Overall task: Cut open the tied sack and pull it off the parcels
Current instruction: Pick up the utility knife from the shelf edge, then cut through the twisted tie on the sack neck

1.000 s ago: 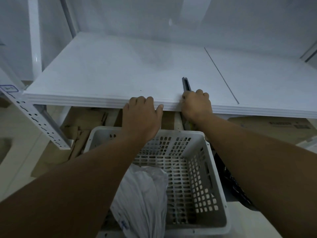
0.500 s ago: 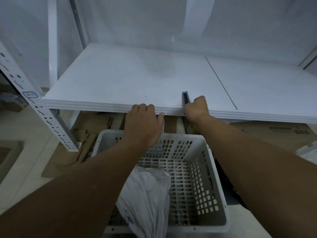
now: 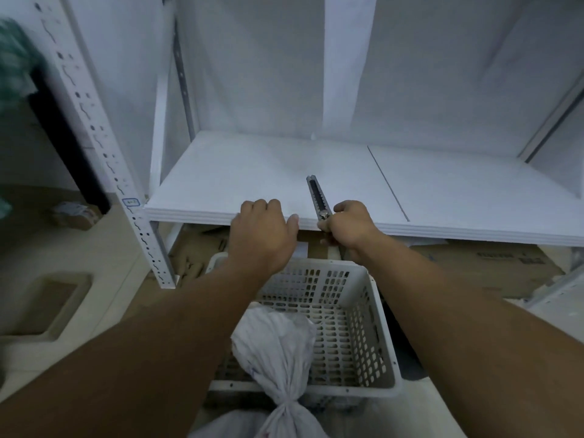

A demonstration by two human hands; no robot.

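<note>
A white sack (image 3: 278, 352), tied at its neck near the bottom of the view, has its bunched end lying in a white perforated plastic basket (image 3: 369, 336). My right hand (image 3: 349, 224) is closed around the handle of a grey utility knife (image 3: 317, 194) that lies on the front edge of a white shelf (image 3: 240, 172), blade end pointing away. My left hand (image 3: 264, 235) rests on the shelf's front lip, fingers curled over it, holding nothing else. The parcels are hidden inside the sack.
A white slotted upright post (image 3: 94, 137) stands at left. Flattened brown cardboard (image 3: 493, 267) lies on the floor under the shelf. The shelf has a seam (image 3: 388, 184) to the right of the knife. A brown parcel (image 3: 74, 214) sits on the floor at far left.
The view has tilted up and pulled back, showing more of the shelf's back wall and the sack's tied neck. More of the knife now shows beyond my right hand.
</note>
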